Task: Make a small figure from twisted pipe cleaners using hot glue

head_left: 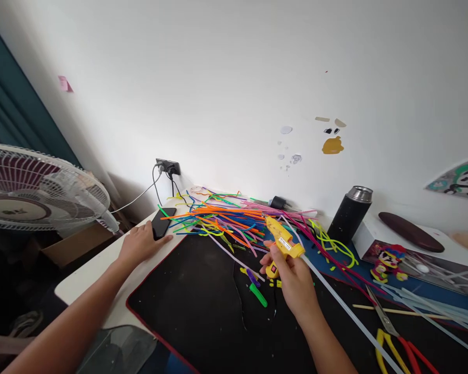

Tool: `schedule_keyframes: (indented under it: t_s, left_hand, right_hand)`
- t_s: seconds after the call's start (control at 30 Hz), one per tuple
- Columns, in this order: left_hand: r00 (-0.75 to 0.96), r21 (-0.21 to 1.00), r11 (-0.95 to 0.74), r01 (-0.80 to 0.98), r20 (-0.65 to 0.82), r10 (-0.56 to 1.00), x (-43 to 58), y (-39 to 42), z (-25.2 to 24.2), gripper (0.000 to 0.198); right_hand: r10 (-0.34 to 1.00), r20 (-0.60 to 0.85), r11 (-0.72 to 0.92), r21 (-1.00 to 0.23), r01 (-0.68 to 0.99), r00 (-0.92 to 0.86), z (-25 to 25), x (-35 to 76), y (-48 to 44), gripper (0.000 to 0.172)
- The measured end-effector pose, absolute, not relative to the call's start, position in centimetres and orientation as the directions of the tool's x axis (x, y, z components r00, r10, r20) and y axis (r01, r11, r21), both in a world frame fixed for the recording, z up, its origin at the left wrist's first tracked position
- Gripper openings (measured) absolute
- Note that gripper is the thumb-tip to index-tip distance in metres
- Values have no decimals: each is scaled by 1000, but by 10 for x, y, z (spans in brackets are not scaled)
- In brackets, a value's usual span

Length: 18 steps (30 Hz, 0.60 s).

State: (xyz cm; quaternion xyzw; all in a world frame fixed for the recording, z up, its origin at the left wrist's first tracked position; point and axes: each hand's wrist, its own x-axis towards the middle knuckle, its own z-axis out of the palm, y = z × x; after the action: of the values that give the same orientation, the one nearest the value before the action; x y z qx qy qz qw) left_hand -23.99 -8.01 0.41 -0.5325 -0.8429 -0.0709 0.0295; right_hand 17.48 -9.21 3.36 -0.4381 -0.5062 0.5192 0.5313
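My right hand [292,278] is wrapped round the handle of a yellow hot glue gun [283,240], its nozzle aimed up and left. A long translucent glue stick [338,301] runs out of the gun's rear. At the left table edge, my left hand [140,243] grips the near end of a black phone [163,221], thumb and fingers on either side. Beyond the gun's tip lies a loose heap of colourful pipe cleaners [218,215]. A short green piece [258,295] and a small purple piece [253,278] rest on the black mat [195,301] beside my right hand.
A black flask [348,215] stands at the right, next to a white box [377,231] and a small colourful figure [388,262]. Yellow-and-red-handled pliers [389,322] and more glue sticks [432,306] lie nearer. A fan [42,189] stands left; cords hang from a wall socket [168,166].
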Motion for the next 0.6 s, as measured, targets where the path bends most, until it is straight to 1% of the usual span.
schedule_keyframes:
  t_s: [0.1, 0.2, 0.4, 0.5, 0.6]
  left_hand:
    - [-415, 11, 418, 909, 139, 899, -234, -65, 1, 90]
    - [-397, -25, 404, 914, 143, 907, -237, -57, 3, 85]
    - [-437, 9, 439, 899, 104, 893, -254, -83, -1, 80]
    - [-427, 43, 425, 904, 73, 901, -260, -96, -2, 78]
    - [-418, 59, 415, 908, 58, 907, -260, -92, 0, 73]
  right_hand:
    - [995, 75, 72, -996, -49, -59, 28, 176, -91, 63]
    - [996, 66, 65, -998, -21, -59, 25, 178, -91, 64]
    - [995, 36, 35, -999, -10, -92, 27, 176, -94, 66]
    - [994, 33, 31, -999, -17, -105, 29, 174, -96, 68]
    - [993, 47, 50, -999, 19, -105, 28, 173, -97, 67]
